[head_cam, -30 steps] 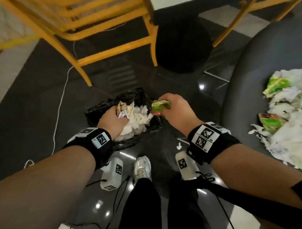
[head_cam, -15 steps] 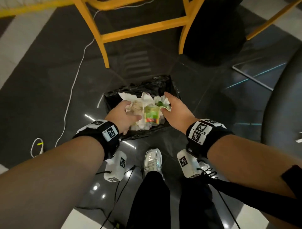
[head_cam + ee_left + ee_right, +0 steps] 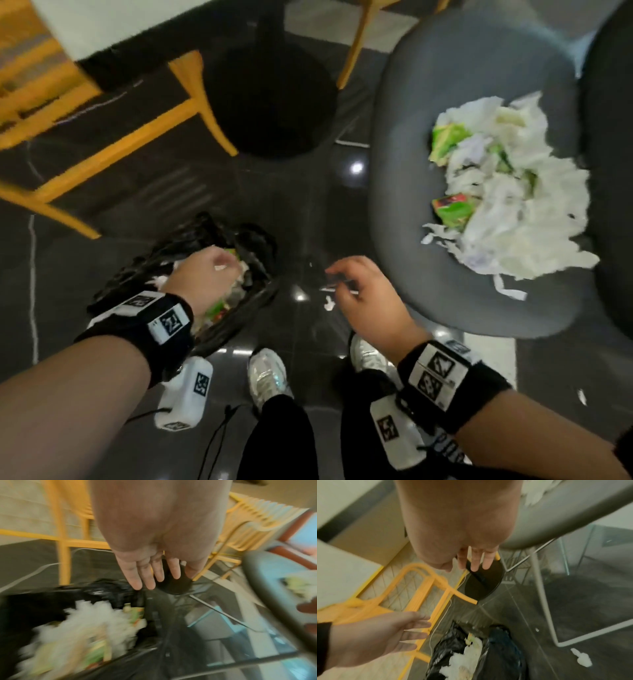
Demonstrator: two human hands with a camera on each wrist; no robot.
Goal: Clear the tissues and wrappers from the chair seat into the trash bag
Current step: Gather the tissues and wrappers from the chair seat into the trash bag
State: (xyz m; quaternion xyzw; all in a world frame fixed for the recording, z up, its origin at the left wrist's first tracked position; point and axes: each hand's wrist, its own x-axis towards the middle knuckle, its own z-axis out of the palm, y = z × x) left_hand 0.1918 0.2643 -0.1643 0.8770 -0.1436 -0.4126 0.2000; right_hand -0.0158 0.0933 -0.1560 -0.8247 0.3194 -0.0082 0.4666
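From the right wrist, both hands' fingers (image 3: 418, 623) show spread and empty above the trash bag (image 3: 503, 649).

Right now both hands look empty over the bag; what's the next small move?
Probably swing the right hand over to the pile of tissues and wrappers on the grey chair seat and grab a handful: both hands hold nothing and much litter remains.

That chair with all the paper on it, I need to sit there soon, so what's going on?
A person is clearing it by hand. Both the left hand and the right hand are open and hold nothing, over a black trash bag on the floor that already holds tissues and wrappers. A big pile of tissues and green wrappers still lies on the grey chair seat.
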